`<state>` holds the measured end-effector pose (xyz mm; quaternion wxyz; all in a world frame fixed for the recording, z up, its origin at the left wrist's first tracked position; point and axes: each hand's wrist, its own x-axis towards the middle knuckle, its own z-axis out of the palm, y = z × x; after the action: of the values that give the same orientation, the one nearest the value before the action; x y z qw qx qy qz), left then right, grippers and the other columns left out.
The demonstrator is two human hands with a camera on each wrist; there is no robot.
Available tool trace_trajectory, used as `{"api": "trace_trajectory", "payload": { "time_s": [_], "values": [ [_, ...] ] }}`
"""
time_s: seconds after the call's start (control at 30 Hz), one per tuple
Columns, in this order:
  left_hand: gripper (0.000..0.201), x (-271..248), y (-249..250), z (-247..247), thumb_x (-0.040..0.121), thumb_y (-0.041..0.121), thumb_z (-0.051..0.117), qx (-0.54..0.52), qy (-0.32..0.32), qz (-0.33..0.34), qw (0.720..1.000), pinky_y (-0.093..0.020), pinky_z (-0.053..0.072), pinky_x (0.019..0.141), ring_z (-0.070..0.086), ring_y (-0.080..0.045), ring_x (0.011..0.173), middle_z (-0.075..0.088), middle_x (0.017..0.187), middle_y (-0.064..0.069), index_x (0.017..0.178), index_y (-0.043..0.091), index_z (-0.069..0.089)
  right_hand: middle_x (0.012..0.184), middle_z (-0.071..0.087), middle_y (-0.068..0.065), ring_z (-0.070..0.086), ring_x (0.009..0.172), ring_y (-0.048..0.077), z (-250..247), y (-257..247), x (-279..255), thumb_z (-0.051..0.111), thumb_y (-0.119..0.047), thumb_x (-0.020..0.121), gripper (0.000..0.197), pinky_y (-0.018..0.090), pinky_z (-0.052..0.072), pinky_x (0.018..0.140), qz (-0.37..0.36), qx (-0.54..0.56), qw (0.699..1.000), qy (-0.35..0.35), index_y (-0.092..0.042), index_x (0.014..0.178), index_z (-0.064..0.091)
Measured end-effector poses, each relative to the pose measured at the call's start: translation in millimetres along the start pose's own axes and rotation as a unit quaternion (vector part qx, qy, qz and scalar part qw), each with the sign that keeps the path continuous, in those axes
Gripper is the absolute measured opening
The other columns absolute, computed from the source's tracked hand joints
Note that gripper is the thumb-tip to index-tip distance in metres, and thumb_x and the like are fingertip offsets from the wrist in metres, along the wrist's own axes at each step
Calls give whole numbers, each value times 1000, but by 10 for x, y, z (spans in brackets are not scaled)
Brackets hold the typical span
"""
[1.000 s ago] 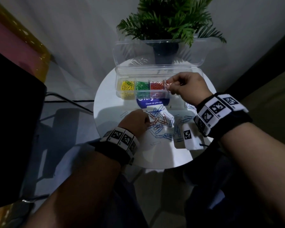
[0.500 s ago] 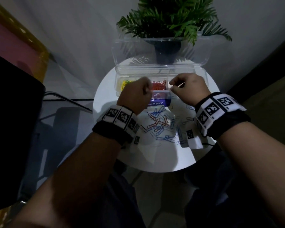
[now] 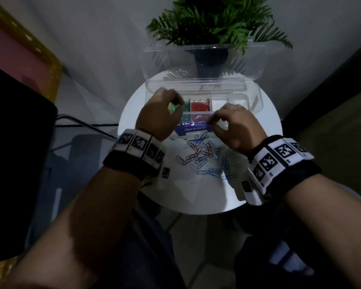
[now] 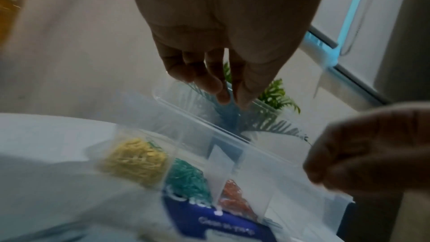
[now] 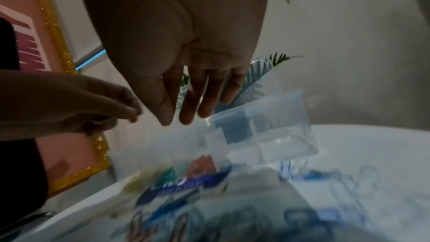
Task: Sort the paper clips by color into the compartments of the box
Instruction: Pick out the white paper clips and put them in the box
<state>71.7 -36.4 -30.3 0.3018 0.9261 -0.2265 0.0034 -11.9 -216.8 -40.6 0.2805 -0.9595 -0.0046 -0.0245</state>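
Left hand (image 4: 223,30) hangs fingers-down above the clear box (image 4: 274,155); compartments hold yellow clips (image 4: 135,163), green clips (image 4: 188,178), red clips (image 4: 235,198). Right hand (image 4: 372,150) curled beside it, blurred

Dim room, low light. You sit at a round white table (image 3: 196,197), w/ a green fern-like plant (image 3: 215,19) in a dark pot (image 3: 211,61) at its 12 o'clock edge. Behind the plant, a pale grey-white wall (image 3: 96,38). At 10 o'clock, a pink panel w/ a glittery gold frame (image 3: 29,36). At 9 o'clock, a big black shape (image 3: 15,163), too dark to identify. Pale tiled floor (image 3: 196,243) at 6 o'clock, under the table.
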Motion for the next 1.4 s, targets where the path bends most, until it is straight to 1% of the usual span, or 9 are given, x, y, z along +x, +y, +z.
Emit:
{"api": "trace_trajectory", "payload": {
  "time_s": [0.1, 0.27, 0.4, 0.57, 0.73, 0.87, 1.13, 1.2, 1.4],
  "values": [
    [11, -322, -291, -134, 86, 17, 60, 32, -75, -68, 994, -15, 33, 73, 50, -12, 76, 62, 100, -6, 94, 13, 65, 92, 68, 14, 61, 86, 31, 130, -58, -97, 61, -14, 83, 16, 33, 45, 75, -5, 11, 997, -75, -12, 94, 73],
    [14, -590, -539, -201, 86, 22, 61, 71, -174, -174, 967, -26, 41, 80, 55, -18, 84, 61, 105, -5, 99, 18, 65, 102, 62, 19, 58, 98, 33, 386, -140, -78, 66, -11, 80, 25, 35, 45, 89, 39, 24, 985, -164, -13, 104, 72],
    [23, -631, -491, -104, 82, 25, 67, 74, -213, -166, 960, -32, 45, 87, 58, -23, 96, 59, 109, -7, 103, 16, 64, 101, 58, 18, 58, 95, 35, 507, -160, -68, 68, -11, 79, 22, 34, 46, 85, 50, -3, 986, -159, -14, 100, 73],
    [21, -615, -434, 38, 82, 23, 68, 117, -242, -144, 952, -31, 43, 85, 56, -25, 102, 57, 111, -8, 100, 13, 63, 102, 57, 19, 58, 91, 35, 524, -161, -74, 58, -16, 86, 18, 33, 43, 80, 69, -29, 986, -149, -4, 94, 69],
    [12, -629, -419, 66, 88, 21, 60, 131, -270, -126, 946, -38, 46, 92, 55, -27, 105, 56, 112, -10, 95, 12, 63, 96, 61, 12, 56, 87, 25, 450, -116, -117, 63, -14, 83, 8, 19, 29, 69, 105, 13, 988, -116, -7, 86, 67],
    [4, -664, -415, -12, 90, 19, 54, 123, -237, -116, 957, -33, 44, 82, 57, -25, 98, 59, 107, -7, 91, 17, 58, 91, 69, 10, 61, 87, 26, 354, -92, -198, 64, -9, 81, 6, 18, 31, 65, 128, 46, 987, -88, -8, 87, 65],
    [21, -743, -484, -56, 82, 17, 65, 122, -311, -122, 935, -34, 47, 91, 58, -24, 101, 64, 109, -5, 102, 20, 59, 106, 67, 13, 61, 94, 26, 434, -303, -127, 66, -2, 75, 38, 29, 46, 89, 43, 56, 982, -177, -12, 111, 67],
    [16, -741, -488, -51, 82, 17, 65, 126, -302, -120, 937, -33, 47, 90, 58, -23, 102, 62, 110, -5, 98, 18, 62, 109, 66, 14, 60, 102, 29, 441, -343, -55, 66, -5, 78, 36, 36, 46, 93, 20, 19, 979, -201, -13, 113, 67],
    [9, -764, -488, -12, 88, 16, 56, 150, -292, -105, 939, -33, 45, 87, 56, -28, 103, 53, 113, -9, 94, 15, 63, 108, 69, 11, 60, 105, 30, 519, -287, 34, 63, -10, 81, 26, 35, 48, 91, 11, -37, 976, -216, -15, 106, 70]
  ]
}}
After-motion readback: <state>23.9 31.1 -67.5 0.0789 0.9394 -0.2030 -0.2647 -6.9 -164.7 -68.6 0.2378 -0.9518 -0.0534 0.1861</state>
